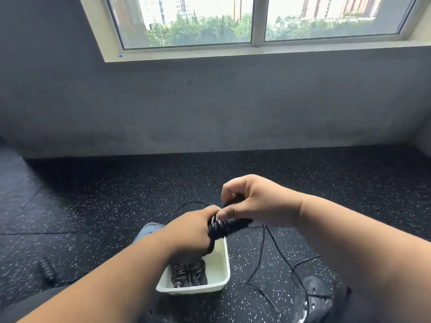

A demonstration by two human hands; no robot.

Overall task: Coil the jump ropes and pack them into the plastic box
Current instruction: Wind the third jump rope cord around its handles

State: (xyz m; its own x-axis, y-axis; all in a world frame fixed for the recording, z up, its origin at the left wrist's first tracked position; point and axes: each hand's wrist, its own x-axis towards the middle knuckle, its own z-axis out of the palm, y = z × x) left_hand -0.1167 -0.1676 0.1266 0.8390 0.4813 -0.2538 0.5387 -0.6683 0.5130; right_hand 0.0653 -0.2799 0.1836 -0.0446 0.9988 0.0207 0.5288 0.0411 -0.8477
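While the jump rope handles [229,226] are gripped in the left hand [191,231], fingers curled round them, the cord is being wound about them by the right hand [254,201].

Item: bundle in hand. Black handles are held together, their long axis running roughly level from the left hand's grip out toward the right, passing just under the right hand. Several turns of cord are seen laid across the end nearest the left hand's knuckles.

Item: right hand. It is held just above and to the right of the left hand, thumb and fingertips pinched together; a dark strand appears to be nipped there, though the exact hold is blurred.

Item: loose cord [275,250]. From beneath the right hand it is seen trailing downward and to the right across the floor [116,194], ending in loops near a dark shoe [314,297]. A fair length is judged not yet wound.

Item: plastic box [225,266]. White, open, it is placed directly below the left hand. One coiled jump rope [187,273] is already lodged in its near left part; the right part is bare.

Item: further rope handle [46,269]. It is left on the floor well to the left of the left forearm, not yet coiled.

Judgement: the coming move is governed by the slack lying on the right hand's side, crosswise to the handles' axis; winding is best carried on by the right hand, the drop into the box by the left.
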